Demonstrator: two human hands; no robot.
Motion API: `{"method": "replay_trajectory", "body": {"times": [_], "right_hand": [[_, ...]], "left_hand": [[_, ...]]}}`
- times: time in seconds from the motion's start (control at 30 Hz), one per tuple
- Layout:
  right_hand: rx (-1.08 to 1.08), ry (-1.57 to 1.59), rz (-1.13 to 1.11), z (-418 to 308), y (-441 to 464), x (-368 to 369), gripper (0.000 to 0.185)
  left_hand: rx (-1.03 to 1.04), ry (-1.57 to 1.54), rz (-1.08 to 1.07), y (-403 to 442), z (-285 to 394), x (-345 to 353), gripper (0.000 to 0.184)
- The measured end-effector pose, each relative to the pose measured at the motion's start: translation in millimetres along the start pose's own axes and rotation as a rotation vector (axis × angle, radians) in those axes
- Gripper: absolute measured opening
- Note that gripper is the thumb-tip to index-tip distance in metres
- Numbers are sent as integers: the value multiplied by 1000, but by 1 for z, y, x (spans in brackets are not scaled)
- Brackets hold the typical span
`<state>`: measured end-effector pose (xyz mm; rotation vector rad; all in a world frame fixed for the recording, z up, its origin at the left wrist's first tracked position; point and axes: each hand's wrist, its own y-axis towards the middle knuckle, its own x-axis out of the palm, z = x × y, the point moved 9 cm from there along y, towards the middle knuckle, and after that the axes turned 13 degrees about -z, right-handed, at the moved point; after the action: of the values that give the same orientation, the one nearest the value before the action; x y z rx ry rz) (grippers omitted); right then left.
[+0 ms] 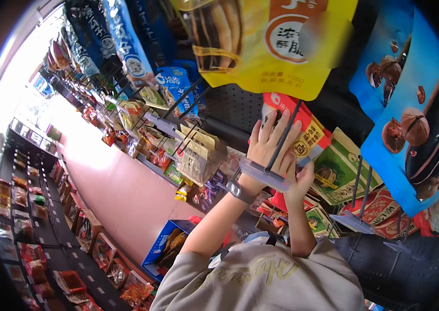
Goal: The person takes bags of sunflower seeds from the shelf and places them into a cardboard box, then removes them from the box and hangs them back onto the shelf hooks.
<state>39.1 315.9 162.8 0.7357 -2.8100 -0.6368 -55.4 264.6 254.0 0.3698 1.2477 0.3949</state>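
A red snack bag [312, 129] with yellow and white print hangs by the black pegboard, below a big yellow bag [266, 46]. My left hand [270, 141], with a dark band on the wrist, lies over the bag's left side, its fingers stretched along the bag and gripping it. Lower down, my right hand [300, 181] pinches the bag's bottom edge; its fingertips are partly hidden. A metal hook [283, 136] with a clear tag holder [264, 174] crosses in front of my left hand. Green snack bags [344, 168] hang just to the right.
Large blue bags [411, 119] hang close on the right. More hooks [356, 181] with tag holders jut out below. Hanging packets [201, 155] line the rack on the left. A blue box [167, 243] stands low by the aisle floor [110, 181], with another shelf [48, 233] opposite.
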Motion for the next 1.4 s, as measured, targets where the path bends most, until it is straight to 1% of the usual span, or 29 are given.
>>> {"method": "replay_trajectory", "body": {"times": [0.07, 0.17, 0.2, 0.27, 0.3, 0.33, 0.4, 0.43, 0.47, 0.53, 0.57, 0.6, 0.67, 0.73, 0.8, 0.83, 0.87, 0.93, 0.97, 1.0, 1.07, 1.1, 1.2, 1.23, 1.27, 1.33, 1.37, 1.4], "right_hand": [[0, 44, -11, 8, -6, 5, 30], [-87, -185, -16, 11, -32, 11, 48], [-73, -211, -28, 26, -44, 12, 49], [-46, -260, -62, 56, -70, 13, 52], [52, -185, -74, 63, -79, 17, 57], [112, -58, -118, 54, -84, 31, 65], [376, 22, -162, 87, -116, 44, 69], [511, 190, -189, 117, -138, 56, 69], [668, 283, -214, 115, -151, 79, 66], [831, 395, -518, 105, -178, 130, 62], [813, 401, -655, 95, -190, 154, 59], [715, 372, -829, 90, -203, 177, 57], [690, 392, -1094, 80, -235, 221, 55], [621, 295, -1317, 65, -263, 260, 48], [635, 184, -1573, 62, -300, 294, 40], [674, 248, -1659, 65, -325, 309, 32], [701, 192, -1781, 84, -357, 317, 27], [819, 104, -1992, 104, -415, 330, 26], [721, -1, -2037, 110, -434, 338, 26], [689, -62, -2052, 122, -458, 343, 28], [705, -126, -2090, 143, -507, 350, 31], [724, -164, -2101, 150, -529, 354, 33], [694, -226, -2073, 158, -577, 372, 37], [731, -221, -2061, 164, -592, 379, 39], [844, -225, -2018, 175, -604, 381, 41], [946, -193, -1907, 182, -612, 391, 45], [960, -204, -1893, 188, -615, 395, 47], [979, -212, -1876, 187, -615, 399, 44]], "left_hand": [[-7, 26, 4, -4, -3, 4, 61], [-11, 1, 29, -22, -7, 11, 60], [-14, -15, 53, -34, -11, 21, 61], [-25, 28, -71, -61, -16, 47, 62], [-7, 31, -137, -77, -20, 54, 61], [-37, 29, -297, -96, -25, 71, 60], [-29, 59, -158, -137, -29, 72, 57], [-102, 28, -177, -162, -34, 74, 54], [-185, 1, -168, -189, -43, 78, 52], [-328, -53, -66, -242, -55, 63, 50], [-427, -15, 2, -270, -63, 53, 49], [-523, 24, 71, -299, -68, 39, 47], [-746, 46, 193, -354, -77, 11, 40], [-929, 139, 247, -412, -82, -5, 40], [-1106, 174, 256, -472, -87, -4, 43], [-1201, 186, 265, -498, -86, -7, 47], [-1339, 174, 232, -528, -86, -2, 51], [-1600, 191, 186, -585, -79, 5, 56], [-1741, 224, 94, -619, -75, 23, 64], [-1845, 230, 88, -645, -66, 28, 67], [-2041, 195, 64, -690, -50, 38, 70], [-2096, 195, 35, -702, -43, 35, 64], [-2113, 78, 120, -732, -44, 47, 61], [-2118, 58, 158, -736, -46, 51, 58], [-2136, 67, 139, -741, -48, 54, 62], [-2133, 70, 228, -743, -53, 50, 68], [-2144, 36, 237, -744, -55, 53, 74], [-2152, 4, 243, -742, -56, 46, 60]]}}
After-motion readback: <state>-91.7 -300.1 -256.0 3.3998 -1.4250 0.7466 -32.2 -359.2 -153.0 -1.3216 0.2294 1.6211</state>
